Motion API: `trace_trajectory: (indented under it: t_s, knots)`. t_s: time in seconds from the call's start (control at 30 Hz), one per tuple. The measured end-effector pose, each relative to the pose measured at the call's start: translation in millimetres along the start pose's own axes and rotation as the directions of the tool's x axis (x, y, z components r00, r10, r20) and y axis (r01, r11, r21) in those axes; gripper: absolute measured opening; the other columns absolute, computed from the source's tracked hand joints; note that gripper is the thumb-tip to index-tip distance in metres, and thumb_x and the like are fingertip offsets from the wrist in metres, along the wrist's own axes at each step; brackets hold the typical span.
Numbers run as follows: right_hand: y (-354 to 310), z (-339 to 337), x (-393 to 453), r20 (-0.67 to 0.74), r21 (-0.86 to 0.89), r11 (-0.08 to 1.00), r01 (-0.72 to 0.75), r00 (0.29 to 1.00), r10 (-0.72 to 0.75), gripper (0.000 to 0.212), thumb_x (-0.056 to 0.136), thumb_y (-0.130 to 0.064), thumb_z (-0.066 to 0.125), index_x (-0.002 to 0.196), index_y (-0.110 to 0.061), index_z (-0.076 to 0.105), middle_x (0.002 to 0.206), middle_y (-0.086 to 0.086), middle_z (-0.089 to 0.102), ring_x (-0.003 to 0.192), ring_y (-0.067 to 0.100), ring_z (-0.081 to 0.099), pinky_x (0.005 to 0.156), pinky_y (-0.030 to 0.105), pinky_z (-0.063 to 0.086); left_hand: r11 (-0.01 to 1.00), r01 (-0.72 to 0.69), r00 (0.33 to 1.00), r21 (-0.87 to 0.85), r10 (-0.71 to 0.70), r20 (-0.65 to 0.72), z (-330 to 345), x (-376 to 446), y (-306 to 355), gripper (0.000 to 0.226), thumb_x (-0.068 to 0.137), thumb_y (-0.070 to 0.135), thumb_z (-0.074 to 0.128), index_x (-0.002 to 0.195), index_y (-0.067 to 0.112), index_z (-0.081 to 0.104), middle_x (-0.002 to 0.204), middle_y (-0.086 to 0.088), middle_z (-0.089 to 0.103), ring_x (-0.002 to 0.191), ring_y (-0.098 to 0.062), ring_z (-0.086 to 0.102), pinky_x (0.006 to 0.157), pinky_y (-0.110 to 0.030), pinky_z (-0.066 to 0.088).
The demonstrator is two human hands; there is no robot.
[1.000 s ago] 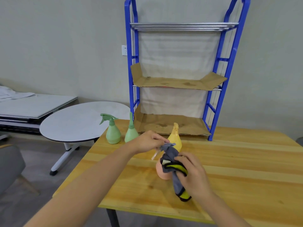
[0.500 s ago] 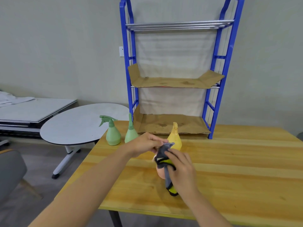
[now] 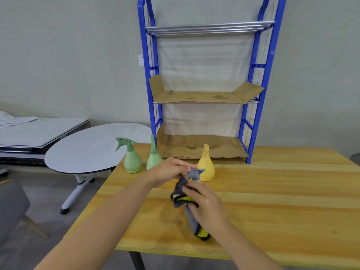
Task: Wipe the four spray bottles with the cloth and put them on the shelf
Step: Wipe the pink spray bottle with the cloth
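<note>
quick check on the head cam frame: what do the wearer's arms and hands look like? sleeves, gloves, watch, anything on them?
Both forearms are bare as far as the frame shows: no sleeve edge in view. The left hand and right hand wear no gloves. No watch, bracelet or band shows at either wrist, and no ring shows on the visible fingers. No cables, markers or tags on either arm. Anything above the forearms is out of frame.

Cloth [image 3: 180, 198] in right hand [image 3: 209, 206] against bottle [image 3: 194, 173]
</note>
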State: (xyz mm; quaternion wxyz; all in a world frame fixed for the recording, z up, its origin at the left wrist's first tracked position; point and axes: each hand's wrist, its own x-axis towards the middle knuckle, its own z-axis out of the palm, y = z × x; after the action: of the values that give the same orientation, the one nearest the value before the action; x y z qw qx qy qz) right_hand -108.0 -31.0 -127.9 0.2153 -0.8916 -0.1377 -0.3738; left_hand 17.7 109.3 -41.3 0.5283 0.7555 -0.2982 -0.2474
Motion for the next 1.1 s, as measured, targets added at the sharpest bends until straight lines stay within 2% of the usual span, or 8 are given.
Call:
trace_trajectory:
  t_s: [0.07,0.2,0.33,0.53,0.7,0.83,1.0,1.1]
  knots:
    - [6,0,-1,-0.001,-0.030,0.998,0.054,0.999,-0.054,0.054,0.066,-0.004,0.078,0.116,-0.021,0.069,0.122,-0.011,0.059,0.104,0.014,0.055,0.081,0.028,0.053,1.000,0.005,1.000,0.005,-0.005,0.019,0,-1,0,0.030,0.102,0.015,0.055,0.128,0.017,0.070,0.121,-0.017,0.072,0.100,-0.019,0.064,0.092,-0.034,0.053]
    - [14,-8,10,-0.257,0.129,0.942,-0.309,0.907,0.333,0.051,0.065,0.006,0.080,0.112,-0.015,0.073,0.117,-0.009,0.063,0.101,0.014,0.057,0.089,0.020,0.046,0.999,-0.026,1.000,0.036,0.026,-0.005,2,-2,1,0.029,0.102,0.011,0.054,0.126,0.014,0.072,0.100,-0.005,0.077,0.089,-0.014,0.067,0.078,-0.027,0.054]
    - [13,-8,5,-0.090,-0.039,0.992,-0.118,0.989,0.114,0.052,0.064,0.000,0.079,0.112,-0.018,0.072,0.115,-0.010,0.064,0.094,0.014,0.055,0.081,0.022,0.049,0.990,-0.036,0.997,0.134,0.045,-0.064,-1,0,-1,0.025,0.100,0.023,0.062,0.122,0.021,0.073,0.100,0.000,0.079,0.091,-0.016,0.072,0.085,-0.032,0.059]
    - [21,-10,4,-0.152,0.029,0.944,-0.329,0.932,0.329,0.050,0.068,-0.002,0.080,0.114,-0.020,0.072,0.114,-0.011,0.064,0.100,0.013,0.056,0.085,0.017,0.044,0.953,-0.062,0.987,0.298,0.104,-0.126,5,0,-3,0.018,0.096,0.029,0.063,0.088,0.022,0.078,0.094,0.001,0.077,0.081,-0.014,0.073,0.090,-0.042,0.060]
    - [34,-38,-8,0.242,-0.111,0.977,-0.181,0.949,0.203,0.046,0.078,-0.011,0.071,0.120,-0.028,0.068,0.119,-0.019,0.059,0.105,0.012,0.051,0.084,0.018,0.042,0.944,-0.040,0.983,0.327,0.096,-0.159,4,-4,-1,0.020,0.097,0.031,0.062,0.084,0.027,0.077,0.097,0.001,0.078,0.077,-0.010,0.072,0.089,-0.042,0.059]
    - [31,-50,-19,0.625,-0.285,0.959,-0.003,0.757,0.188,0.047,0.087,-0.016,0.054,0.131,-0.034,0.057,0.130,-0.019,0.050,0.114,0.016,0.041,0.089,0.029,0.041,0.945,-0.018,0.984,0.326,0.074,-0.161,6,-2,-1,0.019,0.096,0.034,0.063,0.088,0.027,0.079,0.089,0.010,0.076,0.083,-0.017,0.074,0.090,-0.051,0.058]
    - [36,-47,-38,0.642,-0.300,0.954,-0.025,0.734,0.220,0.059,0.080,-0.057,0.045,0.136,-0.037,0.049,0.130,-0.020,0.045,0.124,0.015,0.031,0.105,0.033,0.028,0.943,-0.014,0.986,0.333,0.067,-0.150,7,-3,1,0.021,0.096,0.035,0.062,0.092,0.025,0.080,0.091,0.004,0.077,0.088,-0.022,0.074,0.090,-0.056,0.057]
    - [34,-44,-36,0.681,-0.248,0.964,-0.099,0.690,0.246,0.069,0.076,-0.073,0.044,0.136,-0.040,0.048,0.134,-0.021,0.043,0.123,0.011,0.035,0.103,0.035,0.036,0.948,-0.011,0.987,0.318,0.062,-0.150,7,-4,0,0.020,0.095,0.035,0.062,0.092,0.026,0.080,0.093,0.004,0.077,0.090,-0.023,0.073,0.091,-0.056,0.056]
